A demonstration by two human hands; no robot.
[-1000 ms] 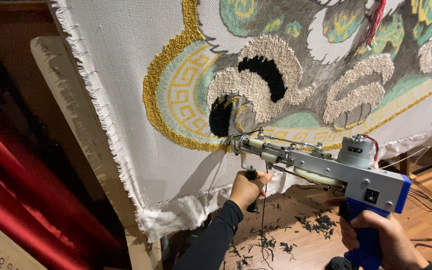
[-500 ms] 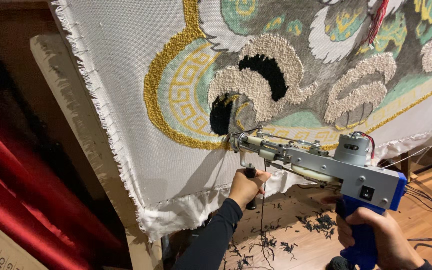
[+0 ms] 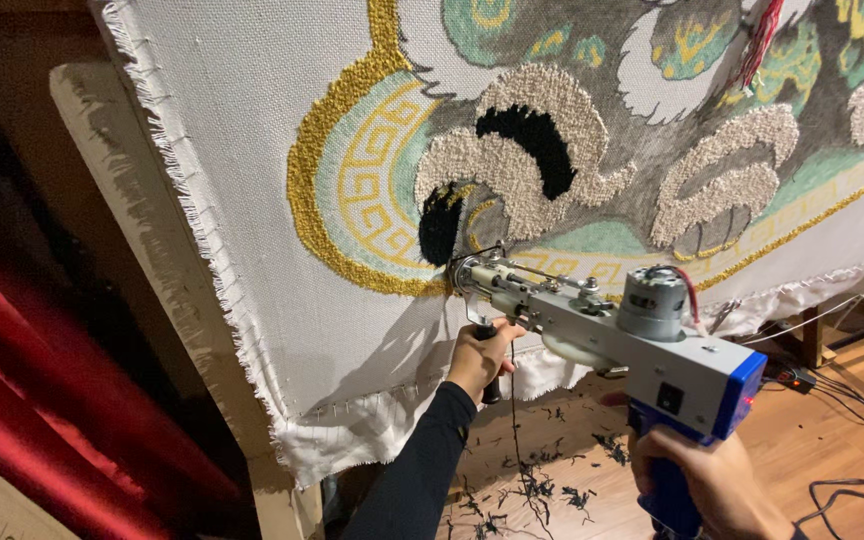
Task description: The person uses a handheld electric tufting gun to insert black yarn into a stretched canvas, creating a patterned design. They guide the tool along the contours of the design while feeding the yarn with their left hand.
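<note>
Single head-worn view, tilted, close range. Faces down and forward onto tufting cloth (image 3: 252, 150) stretched on frame, filling far and left; tufting gun (image 3: 602, 320) near right; wooden floor (image 3: 832, 420) at lower right.

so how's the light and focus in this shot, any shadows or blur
Head view: warm light falls on the cloth; the tufting gun and left hand cast a soft shadow on the cloth below the nozzle; the left side by the red curtain is dim; tufts and gun look sharp, the right hand is cut by the frame edge.
</note>
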